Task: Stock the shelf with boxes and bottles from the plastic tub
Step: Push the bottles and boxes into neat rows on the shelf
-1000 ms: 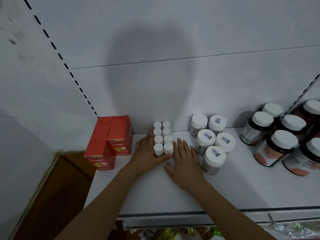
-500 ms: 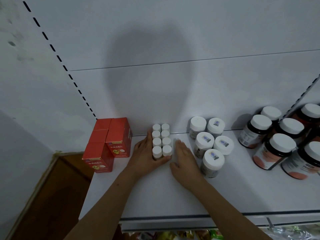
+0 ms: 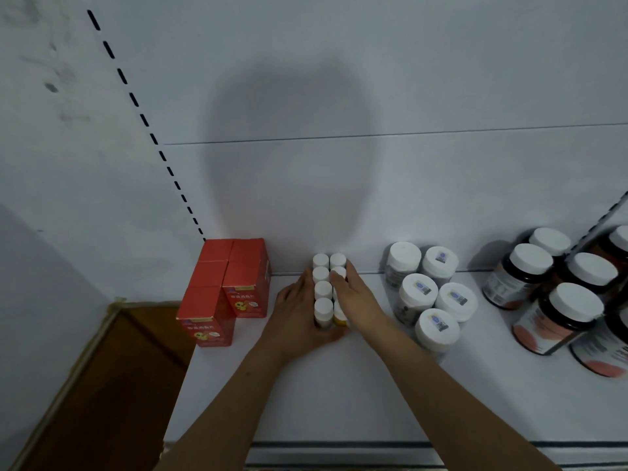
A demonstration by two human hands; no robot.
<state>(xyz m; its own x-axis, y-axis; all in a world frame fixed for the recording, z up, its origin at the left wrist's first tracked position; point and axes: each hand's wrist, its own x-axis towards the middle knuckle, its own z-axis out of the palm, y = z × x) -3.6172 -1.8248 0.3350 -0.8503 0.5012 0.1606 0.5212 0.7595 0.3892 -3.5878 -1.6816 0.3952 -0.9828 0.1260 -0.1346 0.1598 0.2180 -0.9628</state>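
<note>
Head view, only one given. Landmark: the block of small white-capped bottles (image 3: 325,287), stood two wide against the back wall on the shelf (image 3: 339,396).

Change vs. half a sec ago: the right hand (image 3: 358,302) is now pressed flat against the block's right side, fingers straight, fingertips up by the 2nd-row cap; before, it was lying on the shelf just right of the block, apart from it. The left hand (image 3: 295,317) is kept where it was, on the block's left side, thumb wrapped round the front bottle's base, fingers laid straight along the row. Nothing is gripped by either hand; the block is squeezed between two flat palms. Judged: rows are being squared up, so this batch is placed and only tidying is left before the next reach to the tub.

Also on the shelf: red boxes (image 3: 226,290) well left of the block, mid-size white-lidded bottles (image 3: 430,294) near on the right, dark bottles (image 3: 557,294) further right.

Hidden or unclear:
- Block's right column is mostly covered by the right hand; a yellow label is glimpsed at the front, no text legible.
- Plastic tub not in view.
- Dark bottles are cut off by the right frame edge; count can't be told.
- Dim light, labels unreadable.
</note>
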